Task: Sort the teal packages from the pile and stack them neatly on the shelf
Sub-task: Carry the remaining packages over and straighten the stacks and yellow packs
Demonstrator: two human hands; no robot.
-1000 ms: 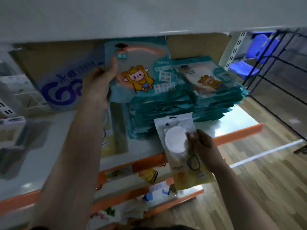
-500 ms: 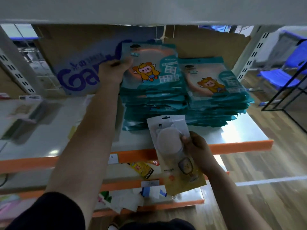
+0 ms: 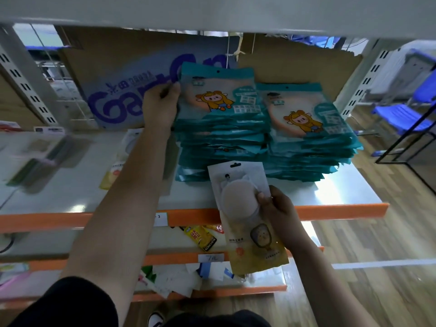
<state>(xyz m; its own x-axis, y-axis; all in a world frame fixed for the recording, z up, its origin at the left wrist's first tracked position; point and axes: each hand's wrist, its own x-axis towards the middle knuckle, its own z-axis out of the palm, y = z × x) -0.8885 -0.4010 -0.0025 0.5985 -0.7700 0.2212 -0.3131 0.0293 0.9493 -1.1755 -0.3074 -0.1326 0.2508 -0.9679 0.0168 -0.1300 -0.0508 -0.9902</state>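
Two stacks of teal packages stand side by side on the white shelf with an orange front edge. My left hand grips the left edge of the top teal package lying on the left stack. The right stack is a little lower. My right hand holds a yellow and white package with a round pad, upright in front of the shelf edge.
A cardboard sheet with purple lettering leans at the shelf's back. Blurred flat items and a yellow packet lie on the shelf's left. Lower shelves hold small packets and papers. A blue chair stands at right.
My left hand has lowered the teal package flat onto the left stack. My right hand with the yellow package has stayed almost still. The view has shifted.
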